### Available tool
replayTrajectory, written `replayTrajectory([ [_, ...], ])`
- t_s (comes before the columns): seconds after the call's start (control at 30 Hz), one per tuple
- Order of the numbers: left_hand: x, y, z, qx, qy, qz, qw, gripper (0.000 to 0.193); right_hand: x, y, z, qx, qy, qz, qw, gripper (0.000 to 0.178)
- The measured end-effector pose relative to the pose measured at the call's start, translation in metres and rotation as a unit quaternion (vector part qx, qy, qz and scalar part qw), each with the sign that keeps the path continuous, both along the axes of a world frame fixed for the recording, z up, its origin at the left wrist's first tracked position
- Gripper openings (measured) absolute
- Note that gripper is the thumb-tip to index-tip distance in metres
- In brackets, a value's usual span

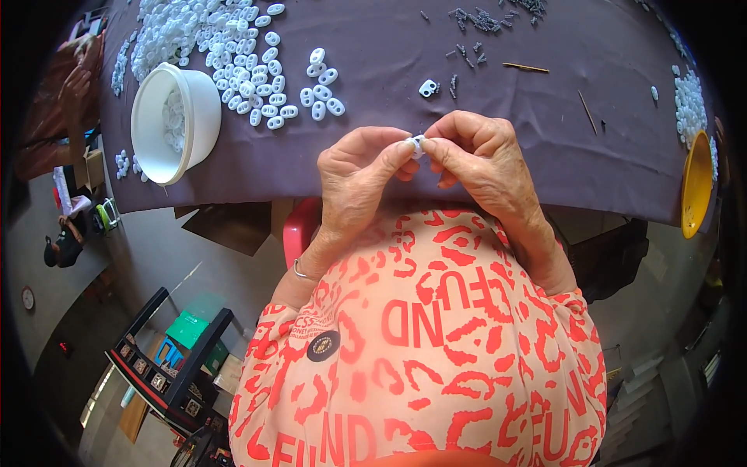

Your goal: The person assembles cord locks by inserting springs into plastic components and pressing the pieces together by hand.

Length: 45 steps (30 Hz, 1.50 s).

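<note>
My left hand (360, 173) and my right hand (484, 162) meet over the near edge of the table. Pinched between both thumbs and forefingers is a small white plastic cord lock (418, 147), mostly covered by the fingertips. Just beyond my hands lies another white two-hole cord lock piece (427, 88), with a small dark spring (454, 84) beside it. More dark springs (481, 21) are scattered at the far side. Left of them, several white two-hole pieces (319, 101) sit apart from a large pile (233, 58) of the same kind.
A white tub (204, 117) lies tipped at the left, holding small pale pieces. A thin brass-coloured rod (526, 68) and a thin pointed stick (587, 111) rest on the dark tablecloth (537, 105). A yellow bowl (697, 183) stands at the right edge near more white pieces (689, 105).
</note>
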<state>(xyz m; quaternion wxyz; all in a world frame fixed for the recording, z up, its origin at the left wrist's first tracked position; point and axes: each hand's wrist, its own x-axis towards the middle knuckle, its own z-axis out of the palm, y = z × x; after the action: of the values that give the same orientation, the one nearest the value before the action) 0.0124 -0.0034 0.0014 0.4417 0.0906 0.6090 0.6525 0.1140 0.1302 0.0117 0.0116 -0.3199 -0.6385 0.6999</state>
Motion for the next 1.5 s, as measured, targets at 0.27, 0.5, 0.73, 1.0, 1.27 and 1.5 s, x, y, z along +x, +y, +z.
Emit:
replayTrajectory([
  [0.27,0.002,0.0,-0.004,0.002,0.002,0.008,1.0,0.014,-0.002,0.001,0.001,-0.07,0.008,-0.013,0.997,0.016],
  [0.5,0.001,0.002,-0.008,-0.005,0.02,0.012,1.0,0.013,-0.004,0.003,-0.004,-0.108,0.006,-0.017,0.994,0.016],
  [0.73,-0.003,0.005,-0.006,-0.004,0.011,0.0,1.0,0.012,-0.008,0.011,-0.006,-0.086,0.004,0.016,0.996,0.015],
  [1.0,-0.01,0.0,-0.006,0.043,-0.109,0.033,0.993,0.011,-0.009,-0.007,-0.006,0.314,0.111,0.047,0.942,0.018],
  [1.27,-0.006,-0.005,-0.004,0.074,-0.17,0.039,0.982,0.012,-0.006,-0.02,-0.002,0.444,0.105,0.073,0.887,0.026],
  [1.5,-0.003,-0.007,-0.004,0.075,-0.179,0.034,0.98,0.012,-0.003,-0.025,0.001,0.438,0.091,0.056,0.893,0.026],
])
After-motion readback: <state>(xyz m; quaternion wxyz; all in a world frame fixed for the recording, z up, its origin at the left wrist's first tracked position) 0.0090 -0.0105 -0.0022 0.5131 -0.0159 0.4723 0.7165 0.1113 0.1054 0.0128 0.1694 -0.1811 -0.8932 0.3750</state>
